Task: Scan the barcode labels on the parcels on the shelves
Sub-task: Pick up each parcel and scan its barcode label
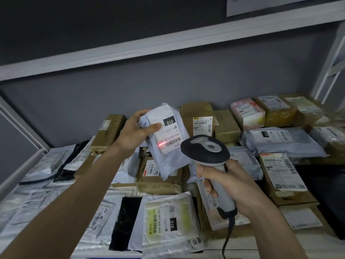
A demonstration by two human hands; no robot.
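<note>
A pale grey plastic mailer parcel (pixel 168 146) is lifted above the shelf, tilted, its white barcode label (pixel 166 131) facing up with a black "010" tag. A red scan line falls on the label's barcode end. A grey handheld barcode scanner with a dark head (pixel 207 156) points at it from just beside. More bagged and cardboard parcels (pixel 168 221) cover the shelf below.

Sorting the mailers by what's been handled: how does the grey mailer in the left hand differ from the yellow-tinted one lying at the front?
The grey mailer is lifted and tilted, gripped by the left hand; the yellow-tinted mailer lies flat. A red scanner light falls only on the grey one. Both show "010" labels.
</note>
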